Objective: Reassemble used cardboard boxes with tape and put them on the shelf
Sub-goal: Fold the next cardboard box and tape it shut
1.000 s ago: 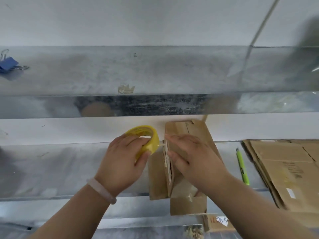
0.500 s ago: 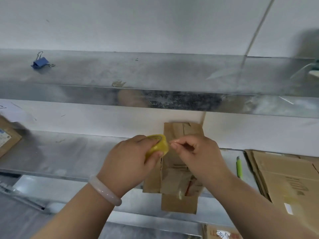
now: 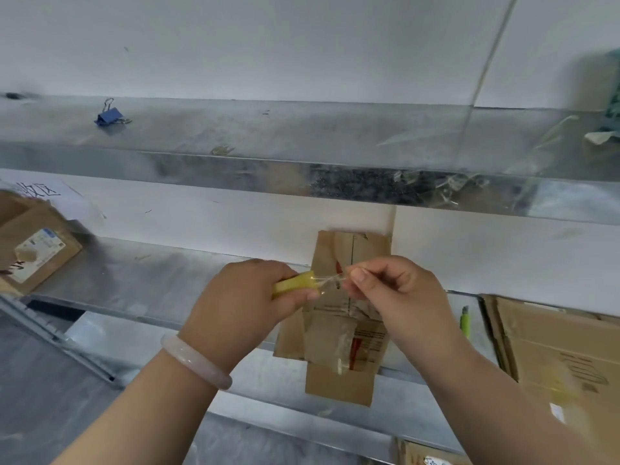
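Observation:
My left hand grips a yellow roll of clear tape just above the lower metal shelf. My right hand pinches the free tape end, a short strip stretched between roll and fingers. Behind both hands a small brown cardboard box stands on the shelf edge with its flaps hanging open and old clear tape stuck to its front. The hands hide the box's middle.
A stack of flattened cardboard lies at right, a green utility knife beside it. A taped box sits at far left. On the upper shelf is a blue binder clip.
My right hand left the box and took hold of the tape end. Both hands rose in front of the box, and the view swung left and up.

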